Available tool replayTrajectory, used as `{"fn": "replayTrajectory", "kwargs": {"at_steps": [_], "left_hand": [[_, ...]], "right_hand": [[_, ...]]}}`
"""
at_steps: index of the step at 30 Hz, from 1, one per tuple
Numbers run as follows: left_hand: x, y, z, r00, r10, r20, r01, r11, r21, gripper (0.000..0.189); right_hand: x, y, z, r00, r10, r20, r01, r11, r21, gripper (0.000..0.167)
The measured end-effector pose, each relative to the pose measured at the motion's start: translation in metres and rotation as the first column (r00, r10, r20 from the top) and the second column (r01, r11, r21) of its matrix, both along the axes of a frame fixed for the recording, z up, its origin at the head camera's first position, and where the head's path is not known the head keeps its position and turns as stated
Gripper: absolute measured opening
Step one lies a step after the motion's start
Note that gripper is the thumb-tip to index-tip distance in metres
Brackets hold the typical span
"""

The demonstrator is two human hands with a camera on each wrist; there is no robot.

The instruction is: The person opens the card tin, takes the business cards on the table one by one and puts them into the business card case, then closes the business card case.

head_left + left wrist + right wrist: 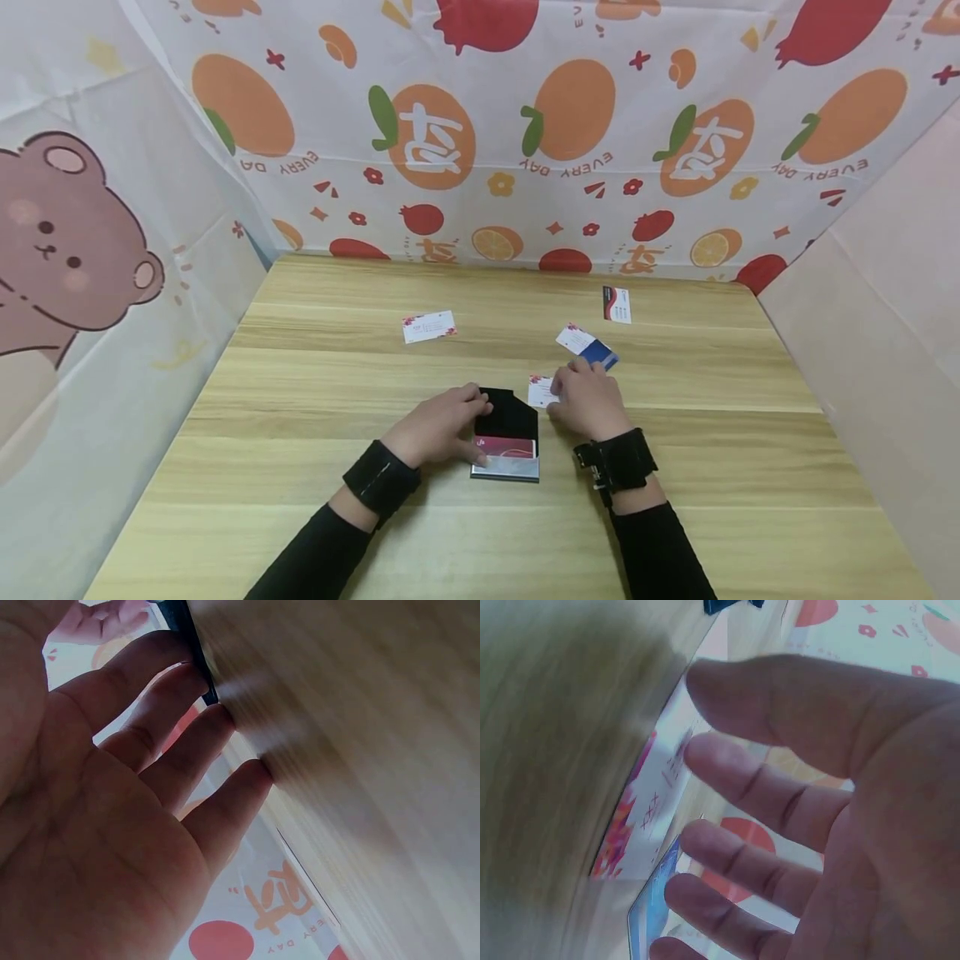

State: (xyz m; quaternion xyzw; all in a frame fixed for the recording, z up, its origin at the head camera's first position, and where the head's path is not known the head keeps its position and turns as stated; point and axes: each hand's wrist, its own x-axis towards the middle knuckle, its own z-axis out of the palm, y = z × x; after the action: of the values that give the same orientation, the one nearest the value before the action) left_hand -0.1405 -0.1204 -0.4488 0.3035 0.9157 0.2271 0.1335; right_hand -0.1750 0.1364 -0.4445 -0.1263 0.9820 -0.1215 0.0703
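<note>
A business card case (505, 468) lies on the table with its black lid (506, 414) raised and a red card (506, 447) inside. At its left edge, my left hand (438, 427) holds it, thumb on the silver front and fingers by the lid. In the left wrist view the left fingers (187, 754) bend slightly, some tips touching the table. My right hand (592, 402) is over a white business card with red flowers (542, 391). Its thumb and index tip are at that card in the right wrist view, apart from each other, the other fingers (735, 855) spread.
Just beyond the right hand lies a white and blue card (587, 346). A black, red and white card (617, 305) is farther back. Another flowered white card (429, 327) lies at back left. A fruit-print cloth (495, 200) hangs behind the wooden table (300, 467).
</note>
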Motion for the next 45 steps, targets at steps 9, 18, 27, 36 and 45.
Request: {"fn": "replayTrajectory", "kwargs": {"at_steps": [9,18,27,36,45], "left_hand": [[0.002,-0.002,-0.001,1.0,0.004,0.008,-0.004,1.0,0.004,0.072],[0.004,-0.003,-0.004,1.0,0.011,0.019,-0.011,1.0,0.003,0.074],[0.004,0.0,-0.003,0.999,0.015,0.037,-0.015,1.0,0.005,0.074],[0.0,0.002,0.0,1.0,-0.007,0.01,0.007,1.0,0.002,0.073],[-0.002,0.002,0.001,1.0,0.01,0.013,-0.01,1.0,-0.01,0.074]], "right_hand": [[-0.002,0.004,-0.006,1.0,-0.004,0.028,0.007,0.995,-0.1,0.056],[-0.003,0.005,-0.009,0.996,-0.058,0.067,0.064,0.993,-0.1,0.049],[-0.004,0.006,-0.009,0.997,-0.043,-0.069,0.032,0.989,-0.145,0.022],[-0.008,0.007,-0.009,0.998,0.061,0.002,-0.06,0.981,-0.182,0.019],[-0.004,0.01,0.0,0.987,0.093,0.127,-0.069,0.981,-0.184,0.062]]}}
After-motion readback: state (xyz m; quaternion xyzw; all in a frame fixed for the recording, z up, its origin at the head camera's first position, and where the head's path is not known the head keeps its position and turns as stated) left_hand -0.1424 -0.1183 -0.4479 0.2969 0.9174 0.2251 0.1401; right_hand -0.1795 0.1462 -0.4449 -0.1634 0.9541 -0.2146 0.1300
